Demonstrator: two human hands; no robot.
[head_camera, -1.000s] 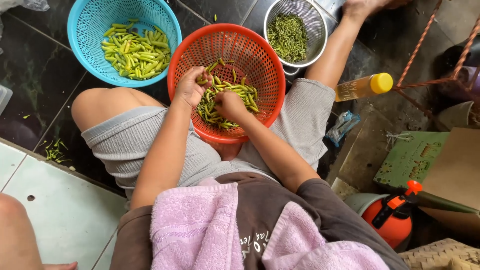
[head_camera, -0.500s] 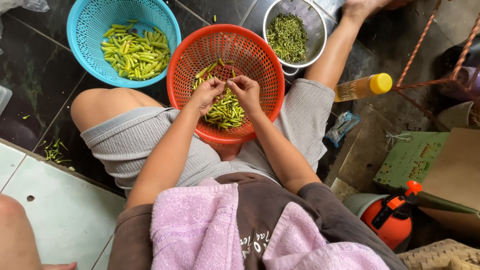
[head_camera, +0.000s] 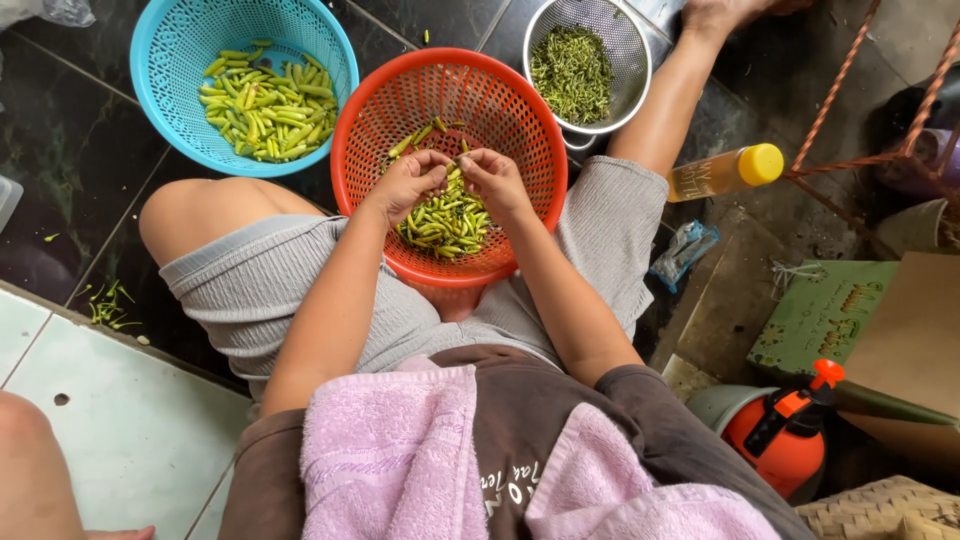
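Both hands, left hand (head_camera: 408, 185) and right hand (head_camera: 494, 180), pinched one small green chilli (head_camera: 458, 166) together above the round orange plastic basket (head_camera: 520, 120).

Yellow-capped bottle (head_camera: 726, 171), orange sprayer (head_camera: 786, 440), green box (head_camera: 826, 318), perhaps a woven mat (head_camera: 885, 512).

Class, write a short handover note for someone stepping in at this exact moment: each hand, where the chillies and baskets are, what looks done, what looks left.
Left hand and right hand: fingertips together over the orange basket, pinching one green chilli between them.
Orange basket, on the lap: a pile of chillies.
Blue basket, on the floor to the left: a layer of green chillies.
Metal colander, to the right: small green bits, likely stems.
Done: what lies in the blue basket, it seems.
Left: the orange basket's pile.
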